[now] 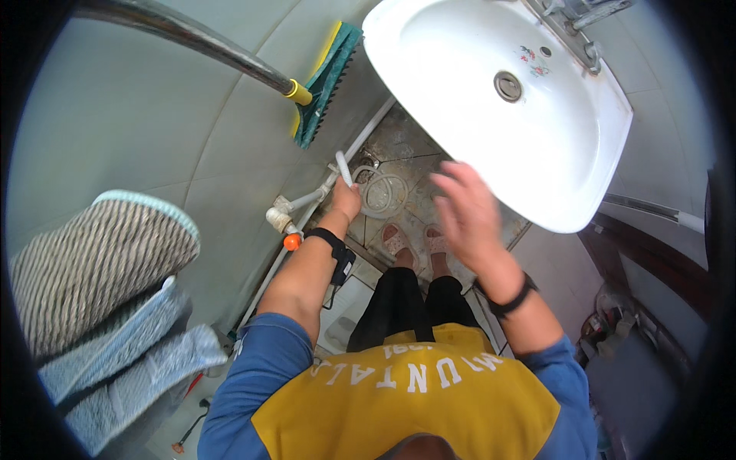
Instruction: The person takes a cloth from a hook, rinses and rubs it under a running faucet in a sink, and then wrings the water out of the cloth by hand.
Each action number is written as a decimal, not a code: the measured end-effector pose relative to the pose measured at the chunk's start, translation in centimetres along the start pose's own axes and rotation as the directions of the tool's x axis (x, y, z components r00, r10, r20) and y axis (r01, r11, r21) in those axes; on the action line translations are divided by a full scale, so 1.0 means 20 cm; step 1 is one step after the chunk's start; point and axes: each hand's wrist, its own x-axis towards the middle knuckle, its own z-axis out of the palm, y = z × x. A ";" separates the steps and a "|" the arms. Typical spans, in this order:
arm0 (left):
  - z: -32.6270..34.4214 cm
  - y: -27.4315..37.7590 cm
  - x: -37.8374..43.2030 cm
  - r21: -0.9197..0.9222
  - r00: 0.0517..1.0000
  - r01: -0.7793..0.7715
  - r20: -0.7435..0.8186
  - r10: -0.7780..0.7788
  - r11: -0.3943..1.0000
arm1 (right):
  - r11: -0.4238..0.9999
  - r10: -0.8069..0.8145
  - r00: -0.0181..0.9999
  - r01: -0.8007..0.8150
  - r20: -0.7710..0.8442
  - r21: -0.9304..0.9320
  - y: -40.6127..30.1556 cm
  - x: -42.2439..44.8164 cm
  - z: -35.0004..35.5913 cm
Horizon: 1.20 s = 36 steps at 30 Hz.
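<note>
My left hand [346, 199] is closed around a pale flexible hose [343, 165] beside the wall pipe. More of this hose seems to lie in loops [397, 201] on the tiled floor near a round drain [368, 164]. My right hand [468, 215], slightly blurred, hovers by the front rim of the white washbasin [460, 121]. Its fingers are spread and hold nothing; whether they touch the rim I cannot tell. Just below my left wrist is a white pipe elbow [279, 217] with an orange knob [292, 242].
A green and yellow floor squeegee [322, 92] on a metal pole leans at the left wall. Striped and blue towels [109, 259] hang at far left. A metal faucet [598, 14] tops the basin. Behind my legs is a white squat toilet [348, 305]. A grey surface [632, 379] stands at right.
</note>
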 end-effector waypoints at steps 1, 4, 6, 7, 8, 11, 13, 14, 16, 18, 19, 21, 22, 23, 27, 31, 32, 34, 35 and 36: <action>0.01 0.00 0.04 0.003 1.000 0.005 0.003 -0.005 1.000 | 0.991 -0.001 0.999 -0.004 -0.039 -0.130 0.05 -0.04 -0.09; 0.03 0.03 0.13 0.162 0.987 -0.150 -0.039 0.158 0.975 | 0.880 0.138 0.987 -0.158 -0.077 -0.449 0.25 -0.14 -0.25; 0.04 0.04 0.21 0.182 0.997 -0.073 -0.005 0.075 0.981 | 0.833 0.202 0.976 -0.212 -0.074 -0.511 0.34 -0.17 -0.27; 0.04 0.05 0.25 0.201 1.000 -0.002 0.025 -0.003 0.980 | 0.826 0.245 0.967 -0.250 -0.077 -0.505 0.37 -0.18 -0.27; 0.05 0.04 0.28 0.196 0.999 0.021 0.020 -0.025 0.980 | 0.818 0.287 0.955 -0.287 -0.079 -0.498 0.40 -0.19 -0.26; 0.08 -0.04 0.39 0.190 0.993 0.113 -0.046 -0.106 0.975 | 0.828 0.289 0.956 -0.276 -0.051 -0.488 0.39 -0.17 -0.25; 0.09 -0.09 0.45 0.236 0.994 0.097 -0.067 -0.083 0.967 | 0.826 0.298 0.953 -0.281 -0.044 -0.488 0.38 -0.15 -0.25; 0.09 -0.11 0.47 0.238 0.992 0.118 -0.070 -0.104 0.964 | 0.825 0.300 0.953 -0.281 -0.041 -0.490 0.38 -0.15 -0.25; 0.10 -0.11 0.51 0.241 0.990 0.139 -0.068 -0.126 0.961 | 0.828 0.304 0.952 -0.281 -0.034 -0.486 0.39 -0.14 -0.25; 0.11 -0.13 0.55 0.294 0.981 0.195 -0.051 -0.189 0.936 | 0.830 0.302 0.953 -0.278 -0.029 -0.484 0.39 -0.14 -0.25; 0.13 -0.13 0.56 0.292 0.981 0.195 -0.048 -0.189 0.937 | 0.840 0.301 0.953 -0.279 -0.028 -0.466 0.39 -0.14 -0.26; 0.16 -0.09 0.56 0.188 0.956 0.254 -0.199 -0.217 0.949 | 0.842 0.305 0.951 -0.288 -0.038 -0.455 0.38 -0.16 -0.26; 0.19 -0.05 0.54 0.184 0.962 0.234 -0.183 -0.201 0.955 | 0.836 0.308 0.951 -0.288 -0.035 -0.467 0.39 -0.17 -0.26; 0.19 -0.02 0.50 -0.001 0.974 0.196 -0.112 -0.195 0.981 | 0.831 0.310 0.950 -0.287 -0.032 -0.477 0.40 -0.18 -0.25; 0.20 0.15 0.29 -0.424 0.973 0.139 0.229 -0.042 0.895 | 0.850 0.285 0.958 -0.264 -0.022 -0.456 0.42 -0.19 -0.25; 0.07 0.45 -0.11 -0.507 0.933 0.152 0.357 0.046 0.848 | 0.886 0.300 0.954 -0.281 -0.005 -0.370 0.42 -0.18 -0.29; 0.05 0.49 -0.19 -0.545 0.935 0.123 0.343 0.087 0.830 | 0.894 0.298 0.955 -0.275 0.008 -0.354 0.43 -0.18 -0.29; 0.00 0.61 -0.34 -0.565 0.924 0.090 0.354 0.143 0.820 | 0.906 0.304 0.952 -0.278 0.036 -0.320 0.44 -0.19 -0.29; -0.02 0.68 -0.38 -0.576 0.912 0.073 0.369 0.179 0.814 | 0.910 0.311 0.949 -0.283 0.049 -0.302 0.45 -0.19 -0.31; -0.04 0.76 -0.41 -0.590 0.913 0.055 0.357 0.200 0.805 | 0.935 0.311 0.945 -0.285 0.102 -0.212 0.46 -0.18 -0.34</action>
